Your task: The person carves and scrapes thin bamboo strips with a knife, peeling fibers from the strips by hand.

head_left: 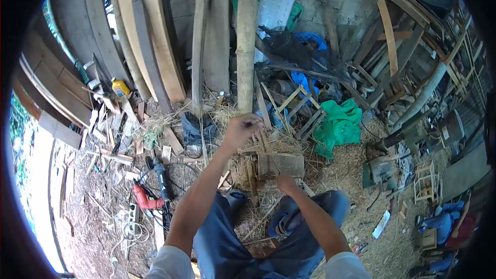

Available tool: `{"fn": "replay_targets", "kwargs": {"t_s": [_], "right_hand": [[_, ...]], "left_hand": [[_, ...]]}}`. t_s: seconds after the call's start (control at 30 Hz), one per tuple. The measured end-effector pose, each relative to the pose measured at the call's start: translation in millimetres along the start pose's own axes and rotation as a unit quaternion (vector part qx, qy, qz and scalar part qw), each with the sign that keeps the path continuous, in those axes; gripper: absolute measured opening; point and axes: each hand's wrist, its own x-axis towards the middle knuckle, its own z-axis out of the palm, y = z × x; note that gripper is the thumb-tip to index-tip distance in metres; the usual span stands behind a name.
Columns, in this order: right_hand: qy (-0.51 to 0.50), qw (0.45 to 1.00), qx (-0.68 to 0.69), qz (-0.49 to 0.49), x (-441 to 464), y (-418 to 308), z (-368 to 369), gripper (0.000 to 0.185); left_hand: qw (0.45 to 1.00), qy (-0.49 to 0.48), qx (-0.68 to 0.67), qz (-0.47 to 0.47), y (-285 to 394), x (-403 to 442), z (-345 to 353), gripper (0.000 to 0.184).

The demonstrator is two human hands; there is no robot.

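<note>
My left hand [242, 131] is raised in front of the foot of a bamboo post [247, 46], its fingers closed round the upper end of a thin strip [264, 143]. Lower and to the right, my right hand [285, 183] is closed by the lower end of that strip, at the front edge of a wooden block [289, 165]. The strip slants down across the block between both hands. Left of the block stands a short upright wooden piece [252, 181]. Fine detail of the fingertips is too small to make out.
A red power drill [146, 198] and an angle grinder [161, 178] with cables lie left, near a power strip [133, 222]. Green cloth [338, 126] and scrap wood lie right. Planks [150, 31] lean behind. Another person [447, 227] sits at the far right.
</note>
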Motion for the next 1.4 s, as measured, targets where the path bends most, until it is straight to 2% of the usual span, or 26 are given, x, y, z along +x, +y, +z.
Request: {"fn": "replay_targets", "kwargs": {"t_s": [0.07,0.13,0.2,0.27,0.33,0.4,0.47,0.53,0.6,0.67,0.7,0.77,0.83,0.9,0.93,1.0,1.03,1.1,1.13,1.2,1.23,1.27,1.33,1.4], "right_hand": [[0.003,1.0,-0.011,-0.014,-16,6,-26,0.037],[0.106,0.983,0.146,-0.025,-44,5,-69,0.048],[0.123,0.973,0.191,-0.032,-66,-12,-104,0.053],[0.145,0.961,0.234,-0.037,-71,-19,-106,0.059],[0.252,0.875,0.363,-0.199,-64,-33,-87,0.063],[0.257,0.88,0.347,-0.2,-71,-61,-90,0.062],[0.261,0.884,0.337,-0.194,-73,-73,-91,0.063],[0.212,0.87,0.408,-0.177,-68,-80,-92,0.062],[0.217,0.867,0.409,-0.184,-70,-79,-91,0.058],[0.228,0.846,0.442,-0.193,-66,-74,-93,0.043],[0.229,0.843,0.448,-0.194,-61,-68,-92,0.043],[0.188,0.866,0.448,-0.117,-50,-55,-91,0.028],[0.167,0.849,0.491,-0.1,-54,-50,-97,0.026],[0.143,0.829,0.533,-0.086,-53,-50,-103,0.023],[0.116,0.808,0.574,-0.063,-53,-49,-104,0.024],[0.086,0.783,0.615,-0.039,-53,-49,-104,0.025],[0.071,0.783,0.618,-0.029,-53,-50,-108,0.026],[0.058,0.78,0.623,-0.017,-59,-53,-114,0.027],[0.052,0.784,0.619,-0.025,-65,-56,-119,0.029],[0.047,0.789,0.612,-0.033,-67,-64,-123,0.031],[0.052,0.775,0.628,-0.044,-66,-68,-120,0.03],[0.056,0.762,0.643,-0.054,-66,-73,-117,0.029],[0.054,0.751,0.653,-0.083,-67,-80,-110,0.029],[0.056,0.741,0.66,-0.112,-75,-86,-105,0.029]], "left_hand": [[0.998,0.051,-0.039,-0.03,-5,-1,-22,0.016],[0.983,0.079,-0.164,-0.03,-35,1,-37,0.016],[0.978,0.089,-0.18,-0.055,-44,-7,-42,0.016],[0.974,0.059,-0.178,-0.128,-39,-15,-41,0.018],[0.98,0.041,-0.14,-0.132,-31,-19,-41,0.021],[0.978,0.013,-0.145,-0.149,-25,-24,-39,0.028],[0.976,0.016,-0.143,-0.162,-20,-28,-38,0.027],[0.972,0.016,-0.171,-0.159,-10,-33,-39,0.026],[0.972,0.034,-0.163,-0.164,-24,-37,-39,0.026],[0.964,0.063,-0.21,-0.149,-25,-39,-43,0.027],[0.967,0.079,-0.183,-0.16,-24,-42,-46,0.03],[0.975,0.073,-0.122,-0.168,-17,-48,-52,0.029],[0.981,0.064,-0.057,-0.175,-16,-55,-51,0.028],[0.984,-0.042,-0.011,-0.17,-22,-72,-43,0.028],[0.984,-0.045,-0.005,-0.173,-35,-80,-39,0.028],[0.952,-0.207,0.075,-0.214,-61,-92,-28,0.028],[0.951,-0.208,0.079,-0.214,-50,-97,-23,0.028],[0.914,-0.291,0.244,-0.142,-27,-105,-12,0.029],[0.914,-0.292,0.244,-0.14,-17,-105,-6,0.029],[0.923,-0.221,0.169,-0.265,-3,-105,4,0.035],[0.938,-0.132,-0.052,-0.315,-8,-115,10,0.036],[0.939,-0.129,-0.056,-0.315,-12,-123,16,0.036],[0.955,-0.06,-0.131,-0.259,0,-131,23,0.034],[0.968,-0.041,-0.1,-0.226,18,-142,23,0.03]]}}
